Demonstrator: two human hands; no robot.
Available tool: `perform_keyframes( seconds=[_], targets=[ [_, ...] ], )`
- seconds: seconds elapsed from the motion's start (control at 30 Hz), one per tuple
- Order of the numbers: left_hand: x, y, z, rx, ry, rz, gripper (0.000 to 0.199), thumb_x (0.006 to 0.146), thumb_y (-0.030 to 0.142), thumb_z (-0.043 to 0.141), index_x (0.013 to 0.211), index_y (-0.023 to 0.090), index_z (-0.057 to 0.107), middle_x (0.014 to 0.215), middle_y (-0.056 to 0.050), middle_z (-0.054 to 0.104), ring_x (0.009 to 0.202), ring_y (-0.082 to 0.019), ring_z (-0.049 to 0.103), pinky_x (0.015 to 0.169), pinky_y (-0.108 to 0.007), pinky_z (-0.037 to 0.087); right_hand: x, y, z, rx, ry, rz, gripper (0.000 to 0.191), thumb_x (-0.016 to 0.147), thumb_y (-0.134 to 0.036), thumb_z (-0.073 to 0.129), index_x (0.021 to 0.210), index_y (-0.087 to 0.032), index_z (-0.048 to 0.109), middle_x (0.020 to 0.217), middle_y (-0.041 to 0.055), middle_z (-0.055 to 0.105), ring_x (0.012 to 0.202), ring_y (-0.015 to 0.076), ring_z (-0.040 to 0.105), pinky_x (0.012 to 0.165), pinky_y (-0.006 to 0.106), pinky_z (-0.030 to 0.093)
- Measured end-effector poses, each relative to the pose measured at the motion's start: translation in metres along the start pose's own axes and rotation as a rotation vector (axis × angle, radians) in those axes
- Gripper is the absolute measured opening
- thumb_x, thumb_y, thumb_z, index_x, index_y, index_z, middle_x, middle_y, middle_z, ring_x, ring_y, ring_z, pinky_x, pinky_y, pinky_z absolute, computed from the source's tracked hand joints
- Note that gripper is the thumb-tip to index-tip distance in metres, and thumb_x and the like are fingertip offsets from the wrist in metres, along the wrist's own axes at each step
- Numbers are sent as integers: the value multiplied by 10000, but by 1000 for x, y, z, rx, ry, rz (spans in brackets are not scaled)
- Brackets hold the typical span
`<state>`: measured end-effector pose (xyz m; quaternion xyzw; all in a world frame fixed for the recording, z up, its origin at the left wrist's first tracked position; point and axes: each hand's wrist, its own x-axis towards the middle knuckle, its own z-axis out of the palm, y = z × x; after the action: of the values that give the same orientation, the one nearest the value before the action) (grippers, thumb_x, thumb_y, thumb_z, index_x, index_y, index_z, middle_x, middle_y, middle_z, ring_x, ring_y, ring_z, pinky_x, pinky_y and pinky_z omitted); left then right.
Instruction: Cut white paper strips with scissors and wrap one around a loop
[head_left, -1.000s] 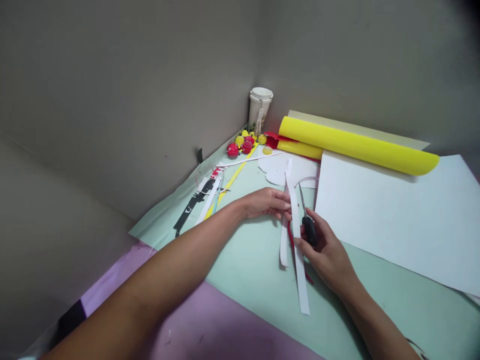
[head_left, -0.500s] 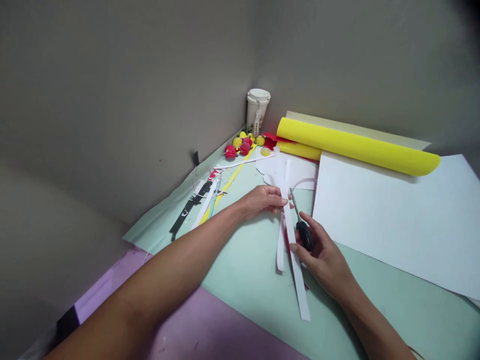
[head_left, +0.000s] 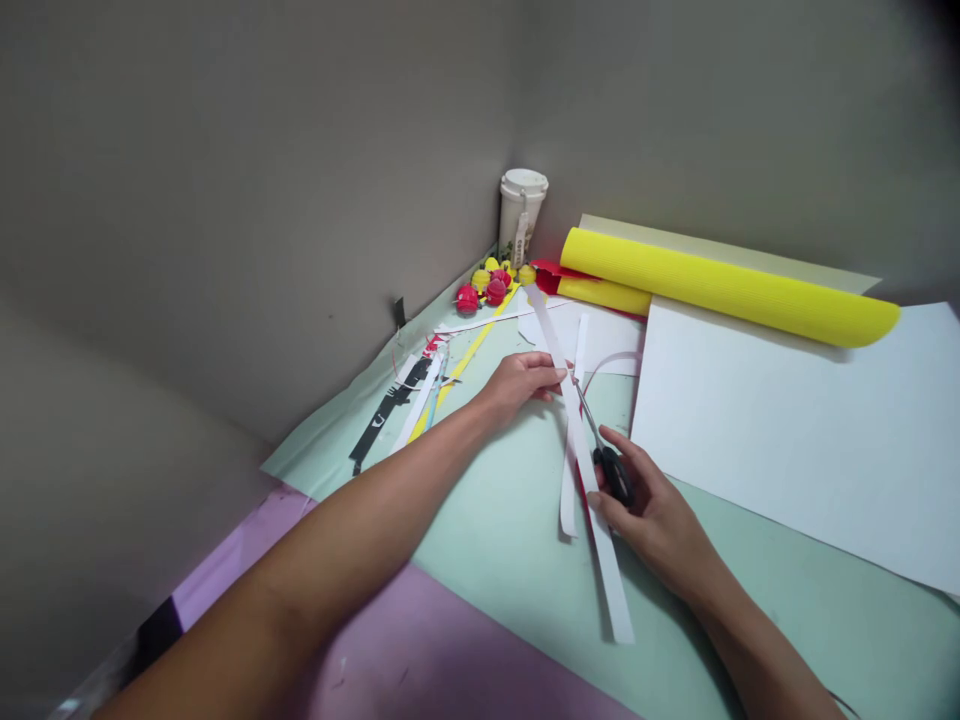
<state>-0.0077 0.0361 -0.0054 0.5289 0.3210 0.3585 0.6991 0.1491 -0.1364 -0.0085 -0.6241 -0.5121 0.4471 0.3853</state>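
Observation:
My left hand (head_left: 531,385) pinches a long white paper strip (head_left: 604,555) near its middle, fingers closed on it. The strip slants from the upper left down toward the front of the table. In my right hand (head_left: 637,495) is a pair of scissors with black handles (head_left: 615,477); the thumb also rests against the strip. The metal blades point up and left, their tips close to the strip beside my left fingers. Behind the held strip, another white strip (head_left: 570,500) and a bit of red show.
A white cup (head_left: 523,215) stands in the wall corner, with red and yellow balls (head_left: 480,285) before it. Yellow rolled paper (head_left: 727,285) lies across large white sheets (head_left: 787,440). Black scraps (head_left: 382,420) and a yellow strip (head_left: 476,350) are at the left.
The scissor tips have come up to the strip's edge by my left hand. The strip's upper end now tilts further left. The whole view has shifted slightly.

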Motion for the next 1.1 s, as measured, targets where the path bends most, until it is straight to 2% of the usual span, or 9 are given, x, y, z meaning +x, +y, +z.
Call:
perform_keyframes(
  seconds=[0.2, 0.37, 0.47, 0.53, 0.6, 0.67, 0.77, 0.9, 1.1],
  targets=[
    [2, 0, -3, 35, 106, 18, 232, 735, 271, 705, 904, 113, 684, 832, -69, 679, 688, -97, 595, 610, -204, 434, -2, -4, -3, 20, -91, 25, 602, 840, -310, 616, 1399, -338, 395, 929, -3, 569, 849, 157, 541, 797, 290, 452],
    [2, 0, -6, 23, 158, 33, 213, 745, 292, 694, 854, 111, 663, 872, -94, 697, 688, -99, 596, 586, -199, 424, -6, -6, -12, 76, -241, 25, 606, 841, -273, 625, 1398, -346, 398, 1007, 5, 558, 888, 153, 528, 833, 288, 435],
    [2, 0, -6, 42, 152, 12, 232, 754, 320, 690, 854, 113, 661, 887, -105, 707, 681, -97, 599, 578, -196, 421, -8, -9, -16, 141, -366, 50, 636, 845, -283, 635, 1421, -331, 370, 908, -4, 540, 820, 145, 521, 774, 279, 442],
    [2, -1, -7, 66, 145, 4, 241, 750, 333, 697, 840, 113, 659, 871, -103, 709, 663, -93, 597, 573, -195, 424, -8, -8, -18, 182, -397, 42, 645, 836, -301, 657, 1418, -316, 379, 873, -6, 534, 787, 140, 511, 718, 265, 437],
    [2, -2, -6, 79, 120, -9, 246, 746, 343, 705, 818, 113, 652, 858, -102, 709, 646, -90, 598, 568, -194, 432, -6, -4, -20, 234, -335, 7, 624, 833, -337, 664, 1401, -306, 406, 899, 4, 551, 762, 137, 508, 663, 256, 427],
    [3, -3, -6, 79, 89, -32, 244, 747, 343, 707, 805, 114, 644, 843, -101, 708, 639, -93, 609, 558, -191, 440, -3, 1, -22, 325, -216, -34, 580, 858, -397, 620, 1393, -307, 415, 960, 24, 568, 735, 136, 514, 606, 256, 417],
    [2, -3, -4, 72, 55, -62, 208, 760, 308, 694, 824, 119, 635, 833, -97, 706, 651, -107, 633, 557, -193, 463, 2, 6, -24, 442, -88, -47, 527, 903, -464, 519, 1393, -295, 422, 1052, 60, 582, 782, 159, 551, 585, 267, 423],
    [-1, 0, 1, 58, 47, -86, 125, 779, 232, 660, 817, 129, 600, 796, -76, 699, 621, -101, 627, 553, -197, 480, 5, 4, -23, 480, -6, 4, 505, 938, -496, 418, 1388, -268, 440, 1064, 86, 611, 833, 189, 583, 581, 285, 447],
    [-8, 4, 8, 52, -52, -93, 150, 787, 245, 658, 774, 125, 571, 742, -66, 684, 572, -77, 595, 553, -186, 472, 5, 4, -20, 387, 65, -17, 553, 895, -439, 544, 1413, -315, 395, 1139, 74, 605, 960, 217, 609, 667, 302, 485]
  ],
)
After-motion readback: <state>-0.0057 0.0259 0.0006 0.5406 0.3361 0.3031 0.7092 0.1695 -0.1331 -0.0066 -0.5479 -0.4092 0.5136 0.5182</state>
